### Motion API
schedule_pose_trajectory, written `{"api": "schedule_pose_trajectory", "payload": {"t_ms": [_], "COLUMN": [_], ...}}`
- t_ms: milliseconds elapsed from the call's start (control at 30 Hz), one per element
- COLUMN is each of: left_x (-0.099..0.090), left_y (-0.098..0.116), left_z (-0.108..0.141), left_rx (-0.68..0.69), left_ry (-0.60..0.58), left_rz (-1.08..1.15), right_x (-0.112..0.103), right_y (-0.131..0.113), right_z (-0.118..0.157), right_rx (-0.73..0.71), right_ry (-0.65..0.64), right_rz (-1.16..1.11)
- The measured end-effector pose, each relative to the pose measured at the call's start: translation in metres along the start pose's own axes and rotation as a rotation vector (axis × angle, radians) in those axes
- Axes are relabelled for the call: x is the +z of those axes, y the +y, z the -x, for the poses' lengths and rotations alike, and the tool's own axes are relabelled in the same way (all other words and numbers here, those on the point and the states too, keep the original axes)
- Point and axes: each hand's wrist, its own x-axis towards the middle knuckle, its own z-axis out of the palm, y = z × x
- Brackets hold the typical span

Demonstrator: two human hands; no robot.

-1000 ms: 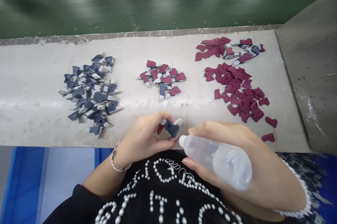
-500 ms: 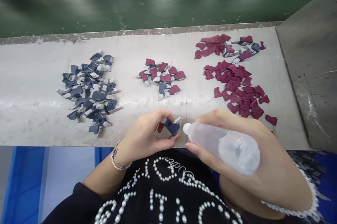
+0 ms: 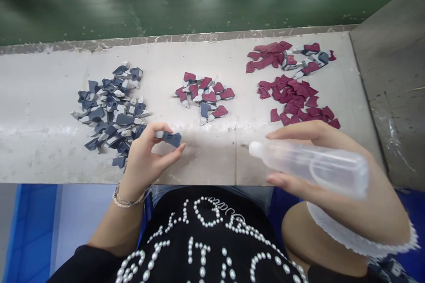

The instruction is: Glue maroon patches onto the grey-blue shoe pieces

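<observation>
Between thumb and fingers my left hand pinches a small dark blue and grey plastic part, just right of a pile of similar blue-grey parts. My right hand is wrapped round a translucent squeeze bottle with a white cap and a thin tip pointing left; it is slightly blurred. The bottle tip and the held part are well apart. Beyond the hands lies a middle cluster of parts, most topped with maroon pieces, one showing plain blue.
Loose maroon pieces lie in heaps on the right of the white work surface, with a few grey parts behind. A green wall runs along the back, a metal panel on the right. A blue bin stands below left.
My left hand has moved left and slightly up with the blue-grey part, toward the left pile. My right hand has drawn the bottle to the right, widening the gap between them.
</observation>
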Motion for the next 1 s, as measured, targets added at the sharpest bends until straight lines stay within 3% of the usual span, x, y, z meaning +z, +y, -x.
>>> {"api": "schedule_pose_trajectory", "payload": {"t_ms": [67, 133, 233, 333, 433, 600, 733, 867, 1000], "left_x": [-0.001, 0.006, 0.023, 0.034, 0.036, 0.032, 0.029, 0.029, 0.028], "left_y": [-0.013, -0.021, -0.023, -0.019, -0.016, -0.016, -0.017, -0.016, -0.011], "left_z": [0.010, 0.022, 0.040, 0.052, 0.058, 0.062, 0.061, 0.056, 0.048], "left_rx": [0.017, 0.139, 0.352, 0.482, 0.530, 0.581, 0.550, 0.532, 0.424], "left_ry": [-0.033, -0.129, -0.247, -0.267, -0.255, -0.301, -0.264, -0.278, -0.237], "left_rz": [-0.075, -0.108, -0.141, -0.170, -0.183, -0.165, -0.252, -0.199, -0.095], "right_x": [-0.002, -0.001, 0.004, 0.010, 0.018, 0.038, 0.047, 0.027, -0.011], "right_y": [0.014, 0.027, 0.042, 0.049, 0.051, 0.057, 0.062, 0.067, 0.084], "right_z": [-0.002, -0.004, -0.007, -0.010, -0.016, -0.029, -0.032, -0.019, -0.007], "right_rx": [0.025, 0.013, 0.017, 0.021, 0.036, -0.005, 0.016, 0.091, 0.248], "right_ry": [-0.028, -0.040, -0.066, -0.136, -0.161, -0.113, -0.105, -0.052, 0.199], "right_rz": [-0.005, -0.019, -0.141, -0.329, -0.350, -0.199, -0.115, 0.039, 0.242]}}
